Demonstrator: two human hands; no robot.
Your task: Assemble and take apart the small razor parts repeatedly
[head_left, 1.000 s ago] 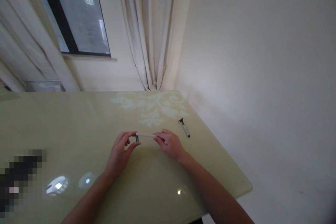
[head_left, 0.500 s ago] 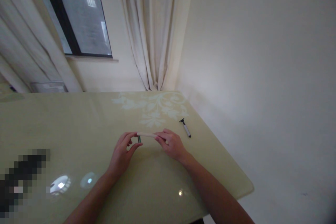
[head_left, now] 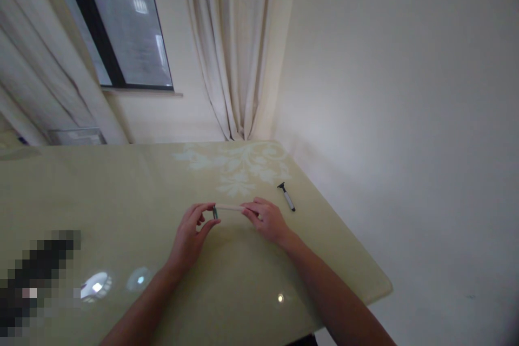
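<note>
Both hands hold a razor with a pale handle (head_left: 229, 207) level just above the yellow-green glass table (head_left: 121, 200). My left hand (head_left: 190, 232) pinches its dark green head end between thumb and fingers. My right hand (head_left: 265, 220) is closed around the other end of the handle. A second razor (head_left: 286, 196), with a dark head and a grey handle, lies on the table to the right of my right hand, near the table's right edge.
The table's right edge and rounded near corner (head_left: 381, 284) drop to a pale floor. Cream curtains (head_left: 235, 48) and a dark window (head_left: 117, 27) stand behind the table. A blurred-out dark patch (head_left: 36, 281) sits at the near left.
The hands and the razor have hardly moved; the view has shifted slightly.
</note>
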